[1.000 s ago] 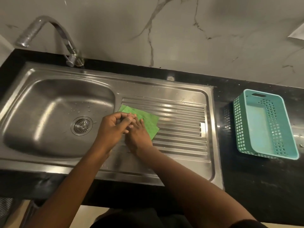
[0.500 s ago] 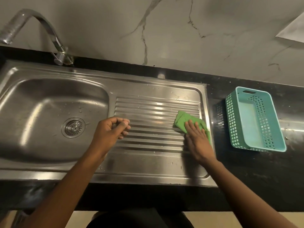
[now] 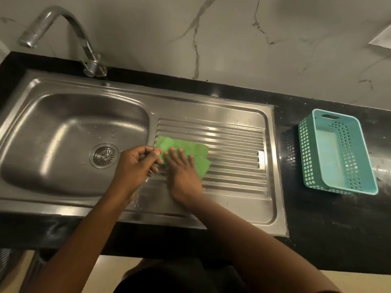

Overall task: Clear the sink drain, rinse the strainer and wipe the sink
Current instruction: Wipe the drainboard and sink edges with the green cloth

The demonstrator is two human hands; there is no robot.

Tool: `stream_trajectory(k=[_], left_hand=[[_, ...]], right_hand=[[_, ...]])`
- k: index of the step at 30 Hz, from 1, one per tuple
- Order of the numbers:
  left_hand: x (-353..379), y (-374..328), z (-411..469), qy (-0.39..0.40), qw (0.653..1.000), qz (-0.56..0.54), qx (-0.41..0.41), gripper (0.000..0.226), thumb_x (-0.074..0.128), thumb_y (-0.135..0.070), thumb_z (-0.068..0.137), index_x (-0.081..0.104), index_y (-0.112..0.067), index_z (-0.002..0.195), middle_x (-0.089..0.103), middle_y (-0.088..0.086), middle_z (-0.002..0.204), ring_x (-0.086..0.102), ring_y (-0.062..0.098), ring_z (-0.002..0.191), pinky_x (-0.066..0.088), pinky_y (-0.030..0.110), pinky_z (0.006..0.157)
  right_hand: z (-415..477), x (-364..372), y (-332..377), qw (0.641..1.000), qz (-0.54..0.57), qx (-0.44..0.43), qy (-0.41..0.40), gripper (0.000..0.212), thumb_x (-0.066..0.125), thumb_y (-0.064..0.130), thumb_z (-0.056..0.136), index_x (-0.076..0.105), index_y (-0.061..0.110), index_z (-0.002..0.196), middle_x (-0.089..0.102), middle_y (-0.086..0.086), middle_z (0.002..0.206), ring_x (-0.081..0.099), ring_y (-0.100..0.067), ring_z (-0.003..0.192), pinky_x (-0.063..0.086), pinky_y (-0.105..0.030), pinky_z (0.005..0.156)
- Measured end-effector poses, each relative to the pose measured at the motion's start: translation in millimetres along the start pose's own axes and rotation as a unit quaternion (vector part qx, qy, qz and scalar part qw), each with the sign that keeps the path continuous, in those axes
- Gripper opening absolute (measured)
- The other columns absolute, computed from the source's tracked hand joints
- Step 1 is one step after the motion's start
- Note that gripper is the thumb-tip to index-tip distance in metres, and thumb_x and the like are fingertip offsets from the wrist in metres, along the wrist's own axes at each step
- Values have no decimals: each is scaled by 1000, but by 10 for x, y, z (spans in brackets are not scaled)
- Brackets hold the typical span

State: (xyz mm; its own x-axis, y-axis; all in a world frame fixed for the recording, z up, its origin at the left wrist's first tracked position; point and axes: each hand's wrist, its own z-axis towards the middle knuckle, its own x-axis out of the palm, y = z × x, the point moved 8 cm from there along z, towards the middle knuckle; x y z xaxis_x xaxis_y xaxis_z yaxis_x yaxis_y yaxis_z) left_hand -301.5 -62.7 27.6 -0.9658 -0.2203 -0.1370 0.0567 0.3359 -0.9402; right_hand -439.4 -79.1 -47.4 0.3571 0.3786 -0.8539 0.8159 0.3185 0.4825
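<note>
Head view: right hand (image 3: 184,174) flat, fingers straight, pressing green cloth (image 3: 190,150) on drainboard (image 3: 232,161), left end. Left hand (image 3: 135,163) curled, nothing seen inside, just left of cloth. Strainer (image 3: 104,155) in basin (image 3: 63,134). Basket (image 3: 338,153) right.

Cloth (image 3: 186,148) half under right hand (image 3: 184,174)

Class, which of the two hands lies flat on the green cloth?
The right hand: its straight fingers press the green cloth onto the ribbed drainboard. The left hand is curled, beside the cloth's left edge.
</note>
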Motion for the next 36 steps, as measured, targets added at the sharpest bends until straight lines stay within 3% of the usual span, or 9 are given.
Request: stream_trajectory(k=[5, 8, 12, 17, 21, 25, 28, 31, 36], left_hand=[[50, -57, -51, -10, 1000, 12, 3, 15, 66, -12, 102, 77, -3, 107, 75, 15, 85, 62, 17, 63, 52, 19, 55], [150, -58, -119, -9, 999, 32, 9, 13, 67, -15, 101, 79, -9, 104, 77, 8, 81, 64, 15, 63, 52, 24, 59], [256, -30, -256, 10, 999, 39, 5, 11, 68, -18, 101, 79, -16, 100, 79, 4, 80, 67, 18, 66, 51, 28, 62], [329, 26, -422, 28, 998, 48, 5, 11, 69, -21, 101, 80, -20, 98, 80, 3, 82, 69, 14, 67, 54, 26, 62], [276, 10, -466, 31, 998, 52, 9, 12, 68, -22, 101, 80, -20, 100, 80, 3, 83, 69, 16, 68, 54, 28, 64], [111, -5, -424, 38, 997, 61, 17, 12, 68, -24, 101, 81, -24, 100, 81, 3, 86, 71, 12, 68, 56, 28, 65], [11, 24, -354, 57, 996, 69, 14, 11, 70, -24, 100, 81, -24, 100, 81, 5, 86, 71, 13, 68, 55, 31, 66], [-58, -11, -261, 78, 994, 69, 13, 12, 70, -24, 101, 81, -19, 99, 80, 6, 84, 69, 14, 67, 54, 32, 65], [-255, -200, -158, 81, 994, 66, 38, 12, 69, -17, 100, 81, -19, 98, 81, 5, 81, 72, 8, 65, 56, 19, 59]], right_hand=[[-22, 76, 220, 993, -40, -99, 57, 63, 44, 22, 105, 26, 20, 165, 23, -3, 174, 9, -27, 163, 6, -51, 132], [-295, -93, -134, 990, -60, -120, 40, 57, 37, 26, 109, 26, 28, 165, 22, 6, 174, 13, -19, 162, 7, -45, 131], [-679, -378, -813, 998, -44, -38, 16, 56, 34, 29, 112, 23, 32, 166, 19, 10, 174, 12, -16, 162, 10, -46, 132], [-1287, -791, -1685, 997, -35, 72, -22, 56, 33, 31, 113, 19, 31, 167, 11, 11, 174, 5, -17, 163, 0, -40, 132], [-1441, -909, -1884, 990, -10, 131, -51, 54, 36, 25, 113, 26, 24, 166, 17, 4, 174, 10, -23, 163, 6, -42, 132], [-1386, -766, -1662, 969, 45, 211, -118, 53, 36, 27, 111, 32, 21, 164, 20, 0, 174, 9, -26, 163, 1, -48, 132], [-1204, -524, -1292, 967, 56, 212, -130, 53, 33, 30, 111, 32, 23, 163, 22, -1, 173, 8, -27, 163, 1, -51, 132], [-822, -166, -652, 984, 36, 157, -77, 56, 36, 23, 107, 32, 23, 164, 23, -1, 174, 11, -28, 163, 2, -52, 131], [-146, 430, 646, 999, -10, 15, 33, 75, 47, 19, 94, 24, 21, 165, 19, -4, 175, 5, -31, 163, 3, -59, 130]])
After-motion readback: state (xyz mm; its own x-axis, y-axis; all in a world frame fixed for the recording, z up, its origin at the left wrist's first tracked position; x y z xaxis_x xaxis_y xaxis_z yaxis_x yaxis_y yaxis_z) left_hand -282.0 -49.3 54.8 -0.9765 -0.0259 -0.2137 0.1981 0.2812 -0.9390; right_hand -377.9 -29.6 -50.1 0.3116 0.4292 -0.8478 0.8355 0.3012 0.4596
